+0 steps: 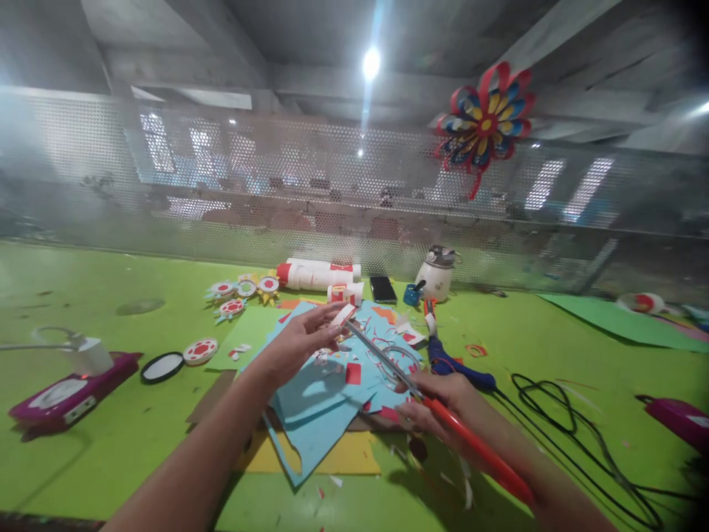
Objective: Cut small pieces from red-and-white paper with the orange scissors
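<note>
My left hand point(303, 338) pinches a small red-and-white paper piece point(344, 315) above a pile of light blue paper sheets point(318, 403). Red-handled scissors point(443, 421) sit in my right hand point(443, 399), their metal blades point(379, 355) reaching up-left to the paper piece. Small red squares and cut scraps lie on the blue sheets. A yellow sheet point(343, 458) lies under the pile.
On the green table point(83, 295): a blue glue gun point(448, 362) with black cable point(559, 421), glue bottles point(315, 275), a white jar point(437, 275), a black phone point(382, 289), paper flowers point(244, 292), magenta devices point(72, 391) point(679, 417). A perforated metal screen point(277, 185) stands behind, carrying a paper pinwheel point(486, 122).
</note>
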